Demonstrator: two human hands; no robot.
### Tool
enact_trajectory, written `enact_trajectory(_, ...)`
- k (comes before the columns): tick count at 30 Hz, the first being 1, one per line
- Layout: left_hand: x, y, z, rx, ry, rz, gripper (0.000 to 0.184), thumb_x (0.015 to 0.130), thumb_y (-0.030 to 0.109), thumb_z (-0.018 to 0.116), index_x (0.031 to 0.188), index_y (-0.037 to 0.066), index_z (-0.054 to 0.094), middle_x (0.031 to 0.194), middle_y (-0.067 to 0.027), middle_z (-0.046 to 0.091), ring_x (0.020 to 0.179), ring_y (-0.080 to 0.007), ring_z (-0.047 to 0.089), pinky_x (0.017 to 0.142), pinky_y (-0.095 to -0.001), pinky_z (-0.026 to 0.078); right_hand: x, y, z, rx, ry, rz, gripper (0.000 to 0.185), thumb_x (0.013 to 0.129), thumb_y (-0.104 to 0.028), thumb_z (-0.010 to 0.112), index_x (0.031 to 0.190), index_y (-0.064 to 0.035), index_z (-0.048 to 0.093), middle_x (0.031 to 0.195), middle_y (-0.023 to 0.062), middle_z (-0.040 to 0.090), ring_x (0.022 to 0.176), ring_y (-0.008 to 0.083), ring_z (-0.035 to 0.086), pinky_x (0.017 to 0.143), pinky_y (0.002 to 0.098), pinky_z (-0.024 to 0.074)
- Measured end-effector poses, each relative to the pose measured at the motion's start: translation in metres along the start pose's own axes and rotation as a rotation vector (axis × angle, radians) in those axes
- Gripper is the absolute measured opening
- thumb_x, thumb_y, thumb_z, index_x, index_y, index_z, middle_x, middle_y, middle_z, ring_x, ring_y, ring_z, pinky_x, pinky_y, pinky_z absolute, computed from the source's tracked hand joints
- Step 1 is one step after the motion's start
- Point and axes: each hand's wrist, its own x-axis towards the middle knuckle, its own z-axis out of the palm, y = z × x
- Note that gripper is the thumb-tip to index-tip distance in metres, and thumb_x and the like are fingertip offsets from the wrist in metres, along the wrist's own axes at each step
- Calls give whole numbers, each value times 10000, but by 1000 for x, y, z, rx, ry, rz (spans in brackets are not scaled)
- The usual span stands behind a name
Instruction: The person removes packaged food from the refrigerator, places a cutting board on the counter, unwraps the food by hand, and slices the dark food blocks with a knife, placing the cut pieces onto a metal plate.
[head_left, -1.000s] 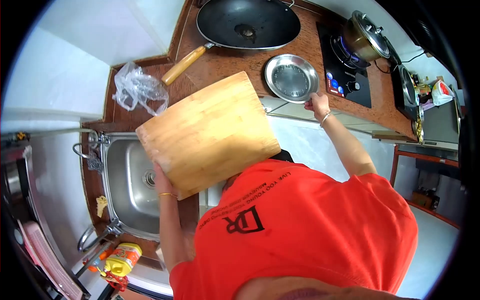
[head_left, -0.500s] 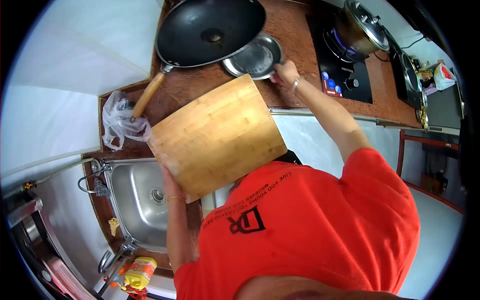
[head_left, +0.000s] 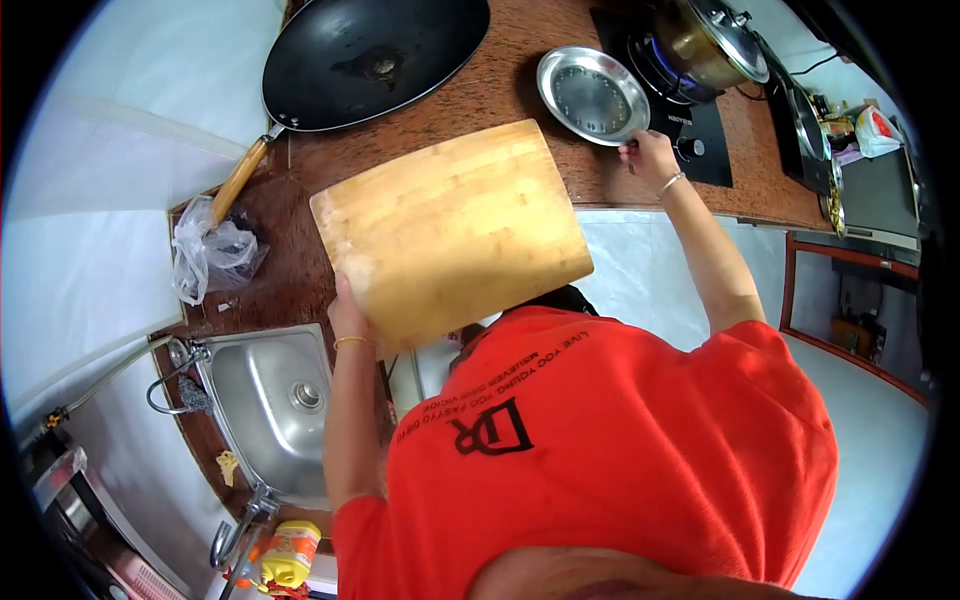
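My left hand (head_left: 347, 310) grips the lower left edge of a wooden cutting board (head_left: 455, 225), which is held up over the counter's front edge, in front of my body. Its fingers are partly hidden behind the board. My right hand (head_left: 652, 158) is closed at the near rim of a shallow round metal plate (head_left: 593, 97), beside the stove. Whether the plate rests on the counter or is slightly lifted, I cannot tell. To the left lies a black wok (head_left: 375, 65) with a wooden handle (head_left: 240, 180).
A gas stove (head_left: 700, 135) with a lit burner under a lidded pot (head_left: 695, 45) is at the right. A steel sink (head_left: 270, 410) is at lower left, with a plastic bag (head_left: 205, 250) above it. A yellow bottle (head_left: 290, 552) stands below the sink.
My right hand has moved the metal plate rightward, away from the wok and toward the stove. The cutting board has shifted slightly up and right, still in my left hand.
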Motion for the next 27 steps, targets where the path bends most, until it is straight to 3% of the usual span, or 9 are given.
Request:
enact_trajectory(6,42,7,30,135,-10,72,553,882,400,547,1101,-106,579,1042,-144,633,922,-234,608,777,-344,481,29,-2,16,254,2,-38,127,908,-75,491,921,51,499,755,132,591,592,204,624,546,296,565)
enact_trajectory(8,41,-1,48,66,49,435,371,852,228,613,1066,-76,613,986,-139,651,882,-195,608,777,-323,473,44,-9,29,273,-2,-37,127,906,-69,489,921,57,501,739,125,590,606,204,630,559,294,569)
enact_trajectory(10,36,1,53,35,26,412,305,823,143,642,1045,-65,628,945,-126,655,843,-156,592,775,-294,465,52,-24,44,287,19,13,123,903,-58,483,925,62,502,745,136,600,629,206,637,578,298,573)
enact_trajectory(13,28,0,51,425,120,682,232,812,165,615,1000,35,656,927,-165,628,850,-283,592,782,-350,462,78,-21,57,393,51,-12,125,878,-50,508,859,69,541,749,159,616,593,239,632,544,322,568)
enact_trajectory(17,28,3,35,494,188,824,252,814,142,578,1035,35,633,966,-177,621,906,-330,593,838,-385,467,97,-20,78,366,85,14,124,871,-70,533,855,40,588,736,145,619,573,254,618,495,355,541)
enact_trajectory(20,27,7,28,615,332,1014,289,803,136,593,1072,28,599,1100,-188,564,1060,-365,506,913,-421,422,102,0,76,470,-201,-46,192,910,-180,518,889,2,573,698,121,612,574,247,625,469,336,514)
enact_trajectory(22,40,4,21,621,295,965,365,800,173,608,1126,15,565,1190,-204,516,1159,-389,436,975,-460,369,39,-37,76,194,-142,143,237,912,-243,523,931,-15,581,694,96,609,555,215,612,469,315,496)
enact_trajectory(26,46,-1,13,942,365,897,554,808,293,617,1258,11,460,1377,-191,362,1313,-396,266,1048,-561,234,21,-78,74,-205,-184,-86,235,899,-246,555,975,-27,587,697,87,616,561,177,606,489,298,493)
enact_trajectory(27,42,-3,12,1029,352,904,581,815,318,610,1284,18,442,1399,-192,342,1325,-395,251,1054,-566,221,23,-97,81,-274,-201,-358,212,885,-220,551,958,-26,598,724,97,630,569,189,615,514,323,503)
